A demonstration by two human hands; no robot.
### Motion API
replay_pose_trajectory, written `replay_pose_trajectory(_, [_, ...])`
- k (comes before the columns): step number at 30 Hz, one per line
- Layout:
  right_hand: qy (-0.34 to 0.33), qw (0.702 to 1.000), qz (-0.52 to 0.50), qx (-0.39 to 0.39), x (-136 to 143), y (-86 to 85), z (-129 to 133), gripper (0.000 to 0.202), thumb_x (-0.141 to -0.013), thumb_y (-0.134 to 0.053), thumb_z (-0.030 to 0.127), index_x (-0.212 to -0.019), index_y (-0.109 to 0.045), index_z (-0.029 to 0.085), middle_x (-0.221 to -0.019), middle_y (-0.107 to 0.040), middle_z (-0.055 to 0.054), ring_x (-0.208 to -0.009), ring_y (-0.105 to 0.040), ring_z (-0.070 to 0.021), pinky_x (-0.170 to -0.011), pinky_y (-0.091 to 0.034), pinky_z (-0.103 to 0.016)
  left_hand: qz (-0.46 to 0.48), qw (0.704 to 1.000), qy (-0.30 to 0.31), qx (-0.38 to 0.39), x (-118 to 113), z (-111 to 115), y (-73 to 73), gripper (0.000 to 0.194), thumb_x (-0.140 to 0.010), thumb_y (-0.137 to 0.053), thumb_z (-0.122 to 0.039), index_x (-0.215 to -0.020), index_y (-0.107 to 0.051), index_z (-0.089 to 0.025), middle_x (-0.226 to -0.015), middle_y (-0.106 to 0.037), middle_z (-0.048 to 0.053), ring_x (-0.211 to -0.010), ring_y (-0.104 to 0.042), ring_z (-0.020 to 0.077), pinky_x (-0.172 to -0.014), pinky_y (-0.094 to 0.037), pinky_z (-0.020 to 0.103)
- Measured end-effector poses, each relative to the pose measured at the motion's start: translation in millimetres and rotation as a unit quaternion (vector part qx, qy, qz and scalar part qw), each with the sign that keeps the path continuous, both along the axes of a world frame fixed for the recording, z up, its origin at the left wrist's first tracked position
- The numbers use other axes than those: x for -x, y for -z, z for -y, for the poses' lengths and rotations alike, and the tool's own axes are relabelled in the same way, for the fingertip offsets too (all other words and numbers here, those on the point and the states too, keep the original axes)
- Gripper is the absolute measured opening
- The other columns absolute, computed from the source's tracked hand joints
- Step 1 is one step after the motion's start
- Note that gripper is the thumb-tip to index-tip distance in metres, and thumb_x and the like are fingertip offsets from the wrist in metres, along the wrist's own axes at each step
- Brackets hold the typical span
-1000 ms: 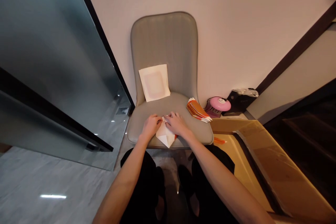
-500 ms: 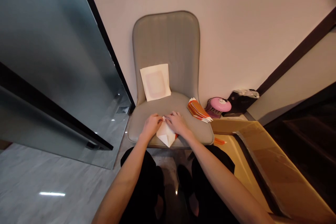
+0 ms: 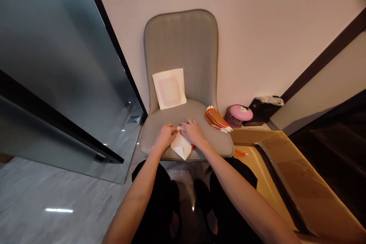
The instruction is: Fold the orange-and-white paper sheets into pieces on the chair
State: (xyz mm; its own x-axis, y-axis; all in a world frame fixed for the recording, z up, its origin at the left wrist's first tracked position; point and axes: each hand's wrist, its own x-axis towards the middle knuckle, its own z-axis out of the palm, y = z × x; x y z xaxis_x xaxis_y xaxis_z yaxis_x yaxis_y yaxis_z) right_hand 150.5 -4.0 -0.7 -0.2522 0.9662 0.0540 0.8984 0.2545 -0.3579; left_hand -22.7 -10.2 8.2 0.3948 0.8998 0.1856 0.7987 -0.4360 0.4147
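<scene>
The folded white paper piece with an orange-red edge [image 3: 180, 150] lies on the front part of the seat of the grey upholstered chair [image 3: 183, 38], near the front edge. Its pointed end faces the person; the orange-red edge shows at its right side, beside the right wrist.

Left hand [image 3: 165, 135]: positioned at the upper left of the folded piece, fingers bent toward its upper end. Contact is visible at the fingertips; whether the grip is closed on the paper cannot be determined.

Right hand [image 3: 193, 132]: positioned across the upper right of the folded piece, palm down, fingers extended and slightly apart. The thumb side touches the paper. Whether this grip pinches the paper cannot be determined.

Surrounding items: the square cream paper sheets with a faint pinkish rounded panel [image 3: 170, 89] lean against the backrest, lower edge at the rear left of the seat. The fanned stack of orange-and-white folded paper pieces [image 3: 217, 119] rests at the right side of the seat, apart from both hands. To the right of the chair stands the large brown cardboard box [image 3: 311, 187], with a small orange piece [image 3: 239, 153] inside, near the chair. Beyond the box are a pink round-topped device [image 3: 241, 113] and a black box-shaped container [image 3: 260, 112].
</scene>
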Motion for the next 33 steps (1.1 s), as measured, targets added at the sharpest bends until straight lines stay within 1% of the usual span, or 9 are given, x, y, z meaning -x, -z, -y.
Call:
replay_pose_trajectory(5, [-0.011, 1.0, 0.006, 0.004, -1, -1.3, 1, 0.036, -0.101, -0.048, 0.036, -0.133, -0.062, 0.026, -0.126, -0.059, -0.013, -0.113, -0.049, -0.0275, -0.095, -0.038, -0.039, -0.002, 1.0, 0.007, -0.005, 2, 0, 4.9, 0.023, -0.09, -0.056, -0.017, -0.097, -0.078, -0.02, -0.098, -0.069, 0.008, -0.092, -0.062, 0.0203, -0.086, -0.049, 0.031])
replay_pose_trajectory(8, [-0.009, 1.0, 0.018, 0.002, 0, -3.1, 3, 0.035, -0.102, -0.046, 0.036, -0.13, -0.063, 0.026, -0.125, -0.059, -0.012, -0.113, -0.049, -0.0272, -0.094, -0.039, -0.038, -0.022, 0.999, 0.017, -0.03, -1, 2, 7.1, 0.025, -0.092, -0.054, -0.017, -0.1, -0.077, -0.019, -0.101, -0.07, 0.009, -0.095, -0.062, 0.0211, -0.092, -0.047, 0.035])
replay_pose_trajectory(10, [-0.01, 1.0, 0.025, -0.002, 1, -3.8, 5, 0.034, -0.102, -0.045, 0.035, -0.129, -0.064, 0.027, -0.124, -0.059, -0.012, -0.113, -0.049, -0.0269, -0.092, -0.04, -0.037, -0.045, 0.997, 0.033, -0.047, -4, 4, 6.1, 0.028, -0.094, -0.049, -0.015, -0.104, -0.075, -0.019, -0.105, -0.072, 0.009, -0.098, -0.061, 0.0214, -0.097, -0.045, 0.037])
replay_pose_trajectory(13, [-0.009, 0.999, 0.031, -0.009, 3, -3.8, 6, 0.034, -0.103, -0.043, 0.035, -0.128, -0.065, 0.027, -0.124, -0.059, -0.012, -0.113, -0.049, -0.0271, -0.091, -0.042, -0.037, -0.078, 0.995, 0.039, -0.038, -7, 10, 0.7, 0.032, -0.096, -0.046, -0.014, -0.111, -0.073, -0.02, -0.113, -0.073, 0.008, -0.105, -0.059, 0.0223, -0.096, -0.045, 0.037])
replay_pose_trajectory(17, [0.002, 0.999, 0.035, -0.005, 4, -3.6, 5, 0.035, -0.102, -0.044, 0.038, -0.127, -0.066, 0.027, -0.125, -0.058, -0.012, -0.115, -0.049, -0.0287, -0.088, -0.044, -0.039, -0.141, 0.99, 0.006, -0.019, -9, 22, -9.4, 0.031, -0.098, -0.045, -0.018, -0.112, -0.073, -0.023, -0.117, -0.073, 0.007, -0.113, -0.056, 0.0259, -0.091, -0.044, 0.039])
replay_pose_trajectory(23, [0.007, 1.0, 0.028, 0.003, 4, -5.1, 5, 0.035, -0.101, -0.046, 0.038, -0.129, -0.065, 0.029, -0.127, -0.058, -0.012, -0.115, -0.048, -0.0279, -0.091, -0.043, -0.038, -0.219, 0.974, -0.063, -0.019, -10, 37, -19.8, 0.029, -0.097, -0.046, -0.022, -0.101, -0.075, -0.019, -0.105, -0.074, 0.012, -0.109, -0.057, 0.0298, -0.087, -0.041, 0.042])
replay_pose_trajectory(28, [0.01, 1.0, 0.027, 0.0, 4, -5.4, 4, 0.033, -0.101, -0.046, 0.037, -0.127, -0.066, 0.028, -0.125, -0.058, -0.012, -0.115, -0.048, -0.0282, -0.092, -0.043, -0.039, -0.253, 0.962, -0.099, -0.022, -16, 41, -25.0, 0.036, -0.098, -0.044, -0.027, -0.097, -0.077, -0.013, -0.091, -0.073, 0.018, -0.111, -0.056, 0.0325, -0.087, -0.039, 0.043])
replay_pose_trajectory(31, [0.012, 1.0, 0.026, 0.001, 4, -5.2, 4, 0.032, -0.1, -0.048, 0.037, -0.126, -0.066, 0.028, -0.126, -0.058, -0.012, -0.115, -0.049, -0.0284, -0.09, -0.043, -0.038, -0.264, 0.957, -0.116, -0.021, -23, 43, -26.5, 0.038, -0.098, -0.043, -0.028, -0.097, -0.078, -0.012, -0.088, -0.073, 0.019, -0.112, -0.056, 0.0338, -0.087, -0.039, 0.044])
replay_pose_trajectory(33, [0.009, 1.0, 0.026, -0.001, 3, -5.1, 3, 0.033, -0.101, -0.047, 0.037, -0.126, -0.066, 0.028, -0.126, -0.058, -0.012, -0.115, -0.049, -0.0283, -0.09, -0.043, -0.038, -0.259, 0.954, -0.147, -0.018, -29, 44, -26.1, 0.039, -0.099, -0.043, -0.029, -0.097, -0.078, -0.012, -0.089, -0.073, 0.019, -0.11, -0.057, 0.0342, -0.086, -0.039, 0.045])
